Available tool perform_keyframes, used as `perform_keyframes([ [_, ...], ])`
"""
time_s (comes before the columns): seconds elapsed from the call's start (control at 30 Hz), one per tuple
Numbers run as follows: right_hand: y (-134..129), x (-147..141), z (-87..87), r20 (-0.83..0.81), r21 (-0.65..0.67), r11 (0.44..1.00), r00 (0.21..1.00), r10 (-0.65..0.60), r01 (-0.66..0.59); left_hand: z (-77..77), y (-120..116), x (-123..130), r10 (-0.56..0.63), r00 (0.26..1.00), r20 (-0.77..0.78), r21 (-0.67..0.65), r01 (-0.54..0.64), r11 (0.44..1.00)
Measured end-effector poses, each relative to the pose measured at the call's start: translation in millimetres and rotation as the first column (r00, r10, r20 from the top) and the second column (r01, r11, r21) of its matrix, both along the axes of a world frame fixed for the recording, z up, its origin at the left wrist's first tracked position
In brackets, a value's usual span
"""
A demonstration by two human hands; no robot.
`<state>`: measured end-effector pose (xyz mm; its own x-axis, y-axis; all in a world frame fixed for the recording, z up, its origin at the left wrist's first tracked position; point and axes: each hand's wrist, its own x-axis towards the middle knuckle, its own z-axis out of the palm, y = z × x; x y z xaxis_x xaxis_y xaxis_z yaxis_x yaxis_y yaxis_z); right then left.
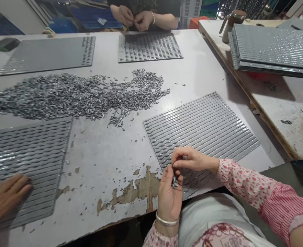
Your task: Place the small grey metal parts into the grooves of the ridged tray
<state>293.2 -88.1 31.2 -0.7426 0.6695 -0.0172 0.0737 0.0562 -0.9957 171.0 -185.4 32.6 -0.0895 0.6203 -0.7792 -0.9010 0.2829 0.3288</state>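
My left hand (168, 199), with a white bangle at its wrist, is cupped palm-up around several small silver grain-shaped pieces (175, 182). Fingertips meet above them: my right hand (194, 159) is closed in a pinch, and a bit of silver shows between its curled fingers. Exactly what its fingertips grip is hidden. Both hands are over the near left edge of a grey ridged board (203, 127). Bumpy pieces line the rows at the board's left side, while the rows farther right look smooth.
A long heap of loose silver pieces (71, 97) spreads across the white table. Another person's hand (8, 195) rests on a ridged board (30, 157) at left. Across the table, a person's hands (134, 19) work above another board (151, 48). Stacked boards (275, 48) lie on the right-hand table.
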Motion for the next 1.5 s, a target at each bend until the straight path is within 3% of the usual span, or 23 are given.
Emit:
perform_keyframes([
  [0.07, 10, 1, -6.4, -0.01, -0.079, 0.99, 0.993, -0.122, 0.12, 4.8, 0, -3, -0.015, 1.0, 0.006, -0.005, 0.015, 1.0],
  [0.1, 18, 2, -9.3, 0.019, -0.053, 0.981, 0.983, -0.183, 0.184, 6.4, 0, -4, -0.031, 0.999, 0.015, -0.012, 0.032, 0.999],
  [0.17, 35, 6, -13.9, 0.146, 0.14, 0.96, 0.954, -0.262, 0.242, 6.9, -1, -7, -0.061, 0.998, 0.029, -0.04, 0.062, 0.997],
  [0.23, 50, 8, -17.5, 0.287, 0.368, 0.914, 0.913, -0.289, 0.173, 4.3, -3, -9, -0.082, 0.996, 0.047, -0.036, 0.084, 0.996],
  [0.3, 59, 7, -20.5, 0.374, 0.485, 0.87, 0.88, -0.292, 0.083, 0.6, -6, -9, -0.099, 0.993, 0.067, 0.019, 0.098, 0.995],
  [0.5, 64, -2, -30.0, 0.498, 0.582, 0.808, 0.824, -0.27, -0.087, -1.8, -11, -8, -0.146, 0.989, 0.033, 0.069, 0.143, 0.987],
  [0.63, 68, -2, -34.2, 0.499, 0.644, 0.755, 0.816, -0.291, -0.124, 0.5, -9, -8, -0.143, 0.99, 0.011, 0.079, 0.142, 0.987],
  [0.9, 71, 3, -35.5, 0.45, 0.588, 0.806, 0.857, -0.253, -0.071, -2.5, -8, -10, -0.144, 0.99, 0.011, 0.145, 0.141, 0.979],
  [1.13, 65, -4, -39.1, 0.488, 0.647, 0.758, 0.806, -0.335, -0.077, -1.7, -9, -9, -0.129, 0.991, -0.027, 0.13, 0.131, 0.983],
  [1.4, 70, -5, -32.7, 0.479, 0.602, 0.795, 0.83, -0.286, -0.074, -1.2, -8, -8, -0.116, 0.992, -0.042, 0.142, 0.12, 0.983],
  [1.5, 58, 0, -22.3, 0.341, 0.498, 0.867, 0.917, -0.209, 0.012, -3.2, -7, -7, -0.085, 0.996, -0.037, 0.103, 0.088, 0.991],
])
